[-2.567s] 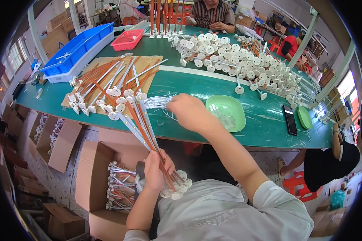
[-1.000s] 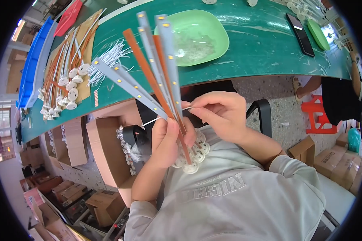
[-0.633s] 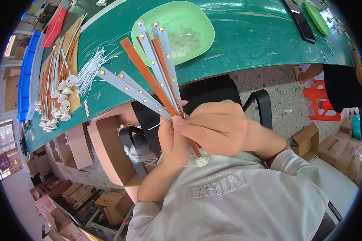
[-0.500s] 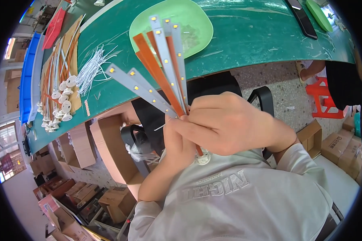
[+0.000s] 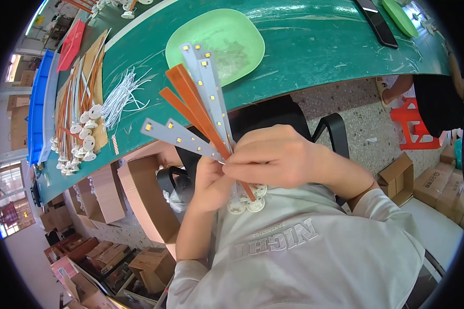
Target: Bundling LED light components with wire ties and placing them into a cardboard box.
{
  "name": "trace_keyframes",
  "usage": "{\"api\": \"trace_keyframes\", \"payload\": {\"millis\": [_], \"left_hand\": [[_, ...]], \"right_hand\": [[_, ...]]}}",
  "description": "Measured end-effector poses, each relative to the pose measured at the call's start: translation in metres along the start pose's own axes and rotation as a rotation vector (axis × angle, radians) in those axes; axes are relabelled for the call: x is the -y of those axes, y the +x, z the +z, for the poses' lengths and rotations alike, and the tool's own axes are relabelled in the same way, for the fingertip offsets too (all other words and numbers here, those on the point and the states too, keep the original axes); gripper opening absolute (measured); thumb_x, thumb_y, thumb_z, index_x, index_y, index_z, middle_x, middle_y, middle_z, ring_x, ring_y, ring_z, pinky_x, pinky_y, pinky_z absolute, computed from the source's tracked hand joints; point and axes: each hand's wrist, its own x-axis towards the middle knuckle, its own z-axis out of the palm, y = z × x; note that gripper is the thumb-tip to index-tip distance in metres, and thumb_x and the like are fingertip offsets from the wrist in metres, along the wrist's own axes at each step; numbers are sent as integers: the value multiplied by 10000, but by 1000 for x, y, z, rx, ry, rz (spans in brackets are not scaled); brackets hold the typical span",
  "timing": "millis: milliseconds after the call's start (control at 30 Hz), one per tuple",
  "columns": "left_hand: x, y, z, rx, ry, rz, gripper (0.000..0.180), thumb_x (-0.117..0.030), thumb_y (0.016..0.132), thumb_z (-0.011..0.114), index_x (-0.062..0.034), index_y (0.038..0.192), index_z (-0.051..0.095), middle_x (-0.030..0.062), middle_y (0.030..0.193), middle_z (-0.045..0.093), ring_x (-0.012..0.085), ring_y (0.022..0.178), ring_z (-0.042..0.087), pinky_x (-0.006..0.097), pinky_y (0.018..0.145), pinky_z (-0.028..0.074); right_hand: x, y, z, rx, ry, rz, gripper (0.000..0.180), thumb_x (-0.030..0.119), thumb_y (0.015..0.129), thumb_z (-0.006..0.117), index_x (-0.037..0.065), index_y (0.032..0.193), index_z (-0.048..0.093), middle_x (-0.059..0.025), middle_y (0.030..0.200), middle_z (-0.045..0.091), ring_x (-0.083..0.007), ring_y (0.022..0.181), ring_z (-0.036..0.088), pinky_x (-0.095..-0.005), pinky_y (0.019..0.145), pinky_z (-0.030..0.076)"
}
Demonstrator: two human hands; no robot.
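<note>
In front of my chest I hold a fanned bundle of LED strips (image 5: 209,92), some showing grey faces with small yellow chips, others orange-brown backs. My right hand (image 5: 273,156) is closed on the bundle, with thumb and fingers pinching its middle. Just below, my left hand (image 5: 211,180) wraps round the strips from the left, its fingers partly hidden. Several round white end caps (image 5: 247,200) hang at the lower ends of the strips, against my shirt. Beyond the upper strip ends, a light green bowl (image 5: 252,44) holds small clear pieces.
On the green table (image 5: 304,56) lie white wires (image 5: 123,98) and more capped strips on cardboard (image 5: 100,67). A blue tray (image 5: 36,108) stands at the left, a phone (image 5: 379,26) at the far right. A black chair (image 5: 332,134), open cartons (image 5: 144,201) and a red stool (image 5: 412,121) stand below.
The bundle has come lower and tilted, and several white end caps now show below my hands instead of one. My left hand has shifted left and down around the strips.
</note>
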Motion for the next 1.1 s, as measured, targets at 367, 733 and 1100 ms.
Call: {"api": "trace_keyframes", "payload": {"millis": [367, 733, 1100], "left_hand": [[2, 2, 18, -18, -244, 51, 245, -202, 982, 440, -21, 1147, 447, 44, 872, 494, 113, 698, 470, 274, 609, 420], [19, 5, 5, -223, 250, 174, 295, -259, 1054, 284, -23, 1132, 444, 48, 975, 510, 113, 822, 505, 262, 751, 433], [2, 1, 10, -69, 161, 57, 326, -302, 1045, 311, -14, 1056, 463, 21, 775, 470, 66, 640, 414, 222, 561, 354]], "right_hand": [[-7, -15, 14, -254, 567, 407, 127, -82, 732, 669, -24, 843, 691, -135, 720, 664, -262, 616, 654, -305, 570, 534], [25, -23, 48, -461, 175, 557, 238, -37, 745, 715, -52, 973, 648, -135, 820, 720, -222, 743, 722, -273, 640, 561], [6, -8, 11, -168, 42, 419, 69, 21, 785, 673, -1, 834, 629, -96, 742, 621, -222, 614, 596, -308, 506, 452]]}}
